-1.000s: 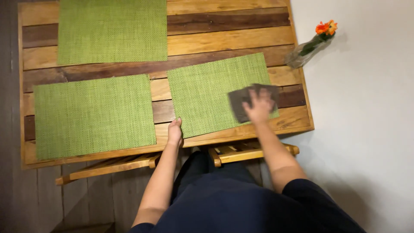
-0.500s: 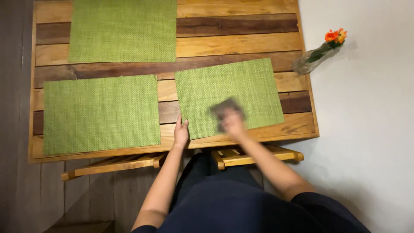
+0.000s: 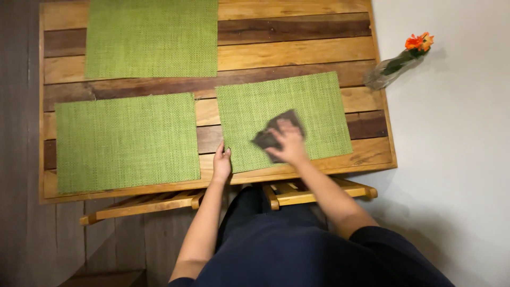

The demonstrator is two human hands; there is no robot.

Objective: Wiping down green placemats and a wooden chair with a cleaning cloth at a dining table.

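My right hand (image 3: 289, 142) presses a dark grey cloth (image 3: 272, 134) flat against the right green woven placemat (image 3: 319, 103), near its lower middle. My left hand (image 3: 221, 163) rests on the lower left corner of that same placemat, fingers laid on its edge, pinning it to the wooden slatted table (image 3: 297, 45). Two more green placemats lie on the table: one at the left front (image 3: 126, 141) and one at the back (image 3: 151, 37).
A glass vase with an orange flower (image 3: 396, 61) stands at the table's right edge by the white wall (image 3: 457, 133). Wooden chair or bench slats (image 3: 297, 192) stick out under the table's front edge, by my legs. Dark floor lies to the left.
My right hand has slid the cloth leftwards across the right placemat, from its right edge to near its middle. My left hand has stayed at the placemat's lower left corner.
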